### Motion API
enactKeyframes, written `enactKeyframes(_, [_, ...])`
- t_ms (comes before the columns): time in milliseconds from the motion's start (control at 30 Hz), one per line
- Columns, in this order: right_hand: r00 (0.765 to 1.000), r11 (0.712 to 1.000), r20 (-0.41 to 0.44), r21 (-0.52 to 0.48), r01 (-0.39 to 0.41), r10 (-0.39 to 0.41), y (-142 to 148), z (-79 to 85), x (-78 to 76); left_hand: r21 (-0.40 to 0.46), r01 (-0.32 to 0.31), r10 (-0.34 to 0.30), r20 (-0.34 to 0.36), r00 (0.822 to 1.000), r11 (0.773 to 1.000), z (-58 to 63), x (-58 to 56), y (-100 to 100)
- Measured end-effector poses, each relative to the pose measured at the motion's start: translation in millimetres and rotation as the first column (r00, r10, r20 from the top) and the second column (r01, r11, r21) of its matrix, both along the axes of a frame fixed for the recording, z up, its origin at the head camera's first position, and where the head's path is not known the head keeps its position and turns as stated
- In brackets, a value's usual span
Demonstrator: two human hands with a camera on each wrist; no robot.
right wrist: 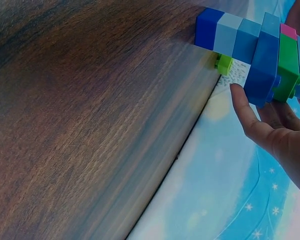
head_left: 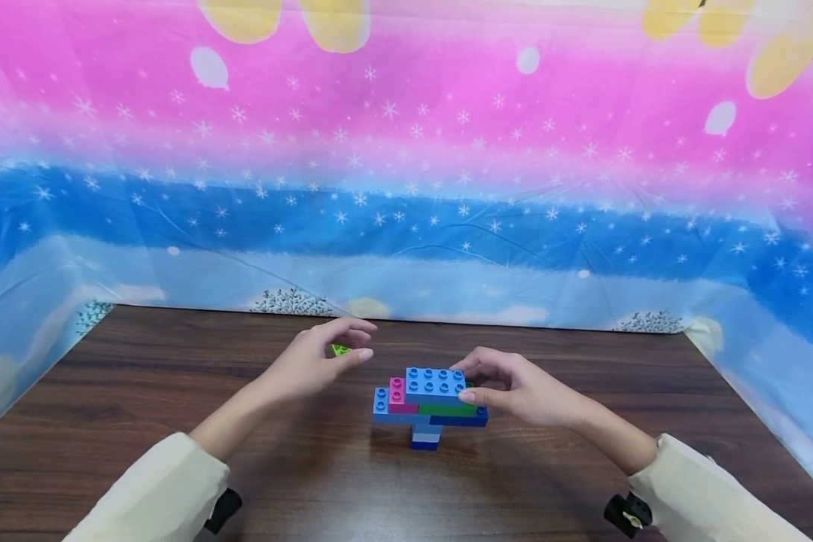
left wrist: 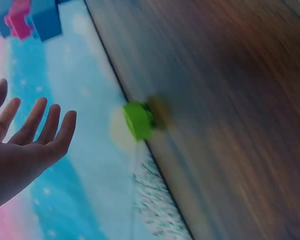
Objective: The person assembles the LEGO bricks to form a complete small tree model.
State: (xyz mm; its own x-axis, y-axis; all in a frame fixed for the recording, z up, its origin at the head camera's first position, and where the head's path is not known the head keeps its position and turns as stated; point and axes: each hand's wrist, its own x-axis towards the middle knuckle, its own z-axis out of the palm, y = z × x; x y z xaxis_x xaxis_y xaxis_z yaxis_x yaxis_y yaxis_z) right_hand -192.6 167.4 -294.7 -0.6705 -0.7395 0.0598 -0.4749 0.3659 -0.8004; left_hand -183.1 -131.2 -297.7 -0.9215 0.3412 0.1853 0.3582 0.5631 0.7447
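Observation:
A building-brick model (head_left: pixel 430 410) stands upright on a narrow stacked column of blue and pale blue bricks. Wider layers lie across it: blue bricks, then a pink brick (head_left: pixel 396 395) beside a green brick (right wrist: pixel 288 62), and a light blue eight-stud brick (head_left: pixel 436 384) on top. My right hand (head_left: pixel 522 388) pinches the right end of this top brick, thumb at the front and fingers behind. To the left of the model, my left hand (head_left: pixel 318 357) hovers with relaxed fingers and holds nothing. A lime green brick (left wrist: pixel 138 121) lies behind it, partly hidden in the head view.
The dark wooden table (head_left: pixel 298 482) carries the model. Along its back and sides hangs a pink and blue cloth (head_left: pixel 406 188) with snowflakes. Black wrist straps (head_left: pixel 222 510) show below the cream sleeves (head_left: pixel 156 489).

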Motion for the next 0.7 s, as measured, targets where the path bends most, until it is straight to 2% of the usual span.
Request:
enactKeyframes(167, [1.0,1.0,0.008,-0.006,0.0,0.0,0,0.5,0.5,-0.029,-0.059,0.059,0.023,0.998,0.998,-10.1,-10.8,-13])
enactKeyframes(333, [1.0,1.0,0.006,-0.005,-0.002,0.002,0,0.0,0.4,-0.063,-0.101,0.102,0.012,0.995,0.993,-19.7,-20.8,-22])
enactKeyframes(700, [1.0,1.0,-0.013,0.003,0.004,-0.004,1,-1.3,0.1,-0.138,-0.086,0.085,-0.008,0.996,0.987,-38.0,-42.5,-25])
